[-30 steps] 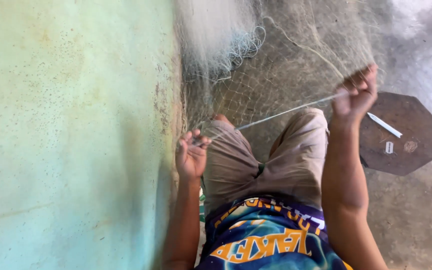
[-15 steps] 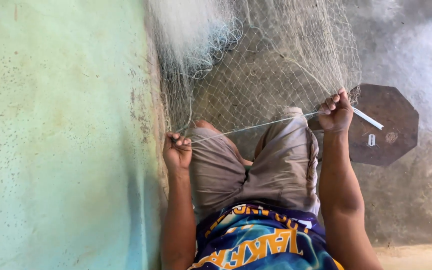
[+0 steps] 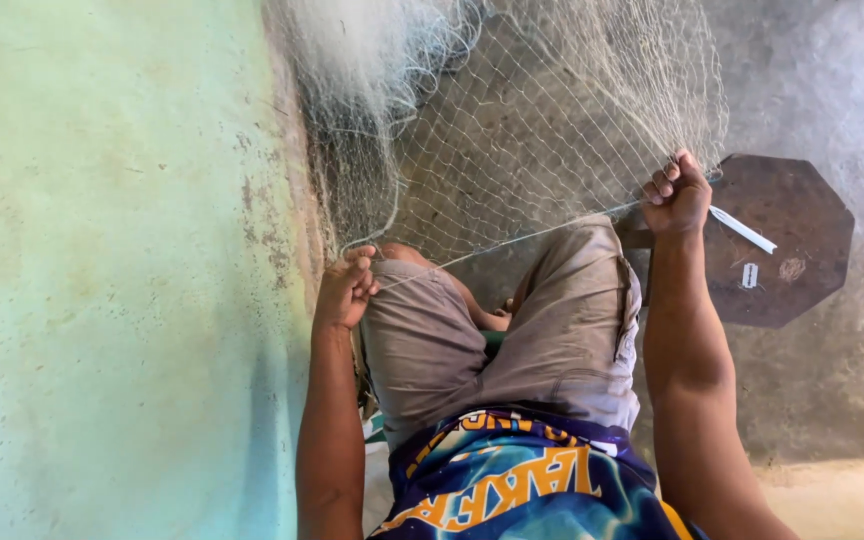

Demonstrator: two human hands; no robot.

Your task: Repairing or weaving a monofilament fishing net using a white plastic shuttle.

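Netting (image 3: 542,130) of fine, pale, diamond-shaped mesh hung in front of the person's knees, bunched into a thick whitish tangle (image 3: 352,60) at the upper left beside the wall and spreading thinner toward the right. Its lower edge ran as one taut cord (image 3: 522,238) between the two hands, crossing just above the lap. The left hand (image 3: 345,290) had its fingers curled and pressed together, pinching the cord's end close to the wall. The right hand (image 3: 677,195) was closed in a fist around the cord and a slim white netting needle (image 3: 742,229), whose flat tip stuck out to the right. Beneath lay grey-brown shorts (image 3: 512,330) of soft, creased cloth and a glossy, bright blue and orange shirt (image 3: 512,490). A dark, flat, eight-sided board (image 3: 792,290) rested on the rough grey floor (image 3: 832,400) behind the right hand. The mint-green wall (image 3: 112,280) was pitted and stained. Against half a second earlier, both hands sat in nearly the same places, with the cord equally tight.
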